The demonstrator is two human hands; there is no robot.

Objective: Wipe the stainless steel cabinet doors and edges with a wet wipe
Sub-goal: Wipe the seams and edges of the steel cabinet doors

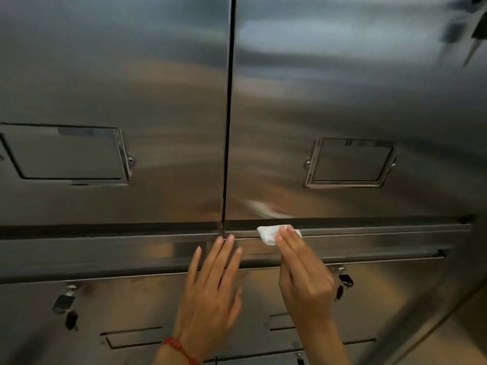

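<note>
Your left hand (210, 291) lies flat on the cabinet (158, 75) for support; your right hand (303, 275) presses the wet wipe (267, 233) with straight fingers into the edge channel (382, 229).

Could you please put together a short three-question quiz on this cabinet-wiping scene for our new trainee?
1. Which hand presses the wipe?
2. True or false: the wipe is on the upper left door.
3. What is on the left wrist?

Key:
1. The right hand.
2. False; it lies on the ledge under the upper right door.
3. A red bracelet; the left hand lies flat on the steel.
</note>
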